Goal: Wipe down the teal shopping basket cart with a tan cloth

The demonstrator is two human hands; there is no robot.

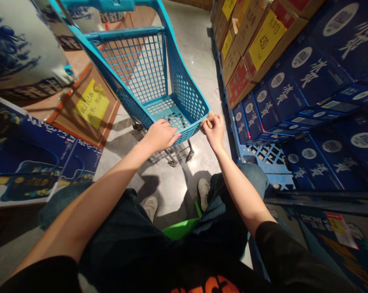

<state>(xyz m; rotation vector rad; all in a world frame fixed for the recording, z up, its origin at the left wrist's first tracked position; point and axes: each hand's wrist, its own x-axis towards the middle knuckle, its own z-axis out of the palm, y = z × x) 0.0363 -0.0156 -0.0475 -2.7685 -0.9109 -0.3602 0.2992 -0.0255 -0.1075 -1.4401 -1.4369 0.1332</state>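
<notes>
A blue plastic shopping cart (pixel 139 69) with mesh walls stands in front of me on small metal-framed casters. My left hand (pixel 159 136) is wrapped over the cart's near rim. My right hand (pixel 214 131) pinches a small tan, burlap-like object (pixel 207 121) at the rim's right corner. The fingers cover part of that object, so I cannot tell exactly what it is. The cart's basket looks bare of goods.
Stacked dark blue cartons (pixel 299 85) on a blue pallet (pixel 263 152) and brown cartons with yellow price tags (pixel 247 44) line the right. A large blue-and-white porcelain jar (pixel 22 49) and a yellow-labelled carton (pixel 90 103) stand left. A green object (pixel 180 228) lies near my feet.
</notes>
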